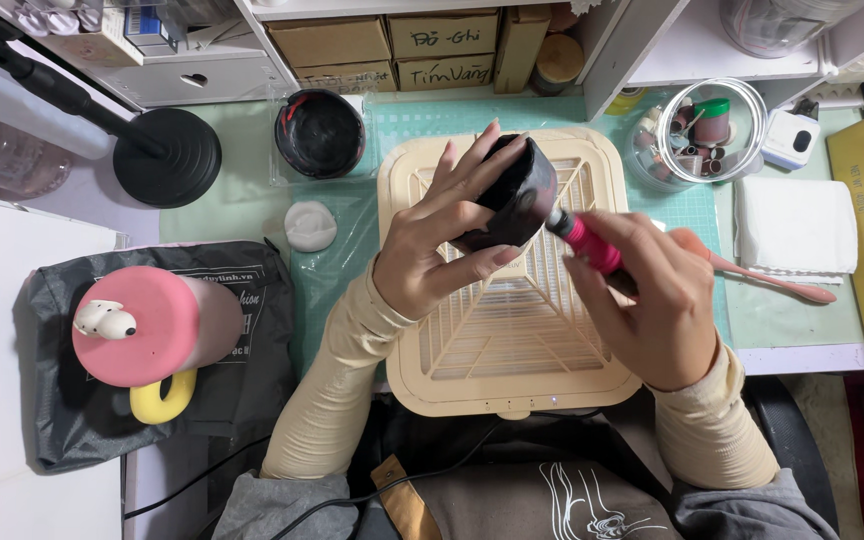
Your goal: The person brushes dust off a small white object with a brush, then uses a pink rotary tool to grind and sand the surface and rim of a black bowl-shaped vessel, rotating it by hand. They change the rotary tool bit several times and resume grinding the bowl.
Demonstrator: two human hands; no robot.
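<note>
Above the grated tray, left hand fingers grip a dark bowl; right hand fingers pinch a pink tool. A jar and cloth sit nearby; the tool's tip is hidden.

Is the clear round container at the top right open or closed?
Open. The clear round container shows no lid from above, and the small cylinders and green-capped piece inside it are seen directly within its rim.

Bright even overhead light, soft shadows, sharp w/ slight edge distortion.
</note>
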